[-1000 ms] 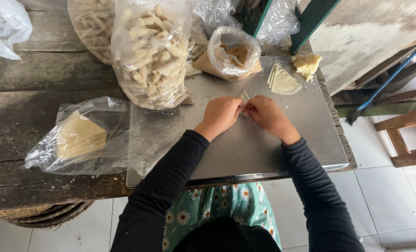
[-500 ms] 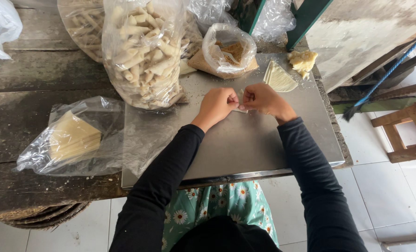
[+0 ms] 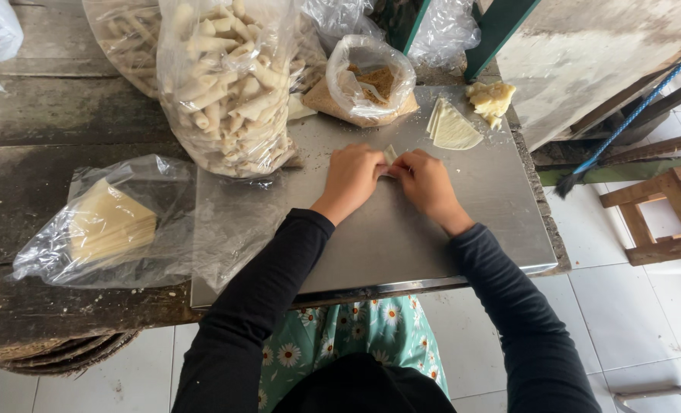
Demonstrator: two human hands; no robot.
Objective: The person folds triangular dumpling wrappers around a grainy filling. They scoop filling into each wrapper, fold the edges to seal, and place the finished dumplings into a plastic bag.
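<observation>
Nearby, bag (image 3: 229, 84) of rolled pastries

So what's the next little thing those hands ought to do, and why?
Probably roll the wrapper one more turn away from the body: left hand and right hand pinch it together on the metal sheet, and a pale corner is unrolled.

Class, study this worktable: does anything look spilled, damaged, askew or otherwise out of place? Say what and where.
Nothing looks spilled or damaged. The left hand and right hand pinch a small pale wrapper piece on the metal sheet. The only slight oddity: the bag of flat wrappers lies half on that sheet, half on the wooden table.
</observation>
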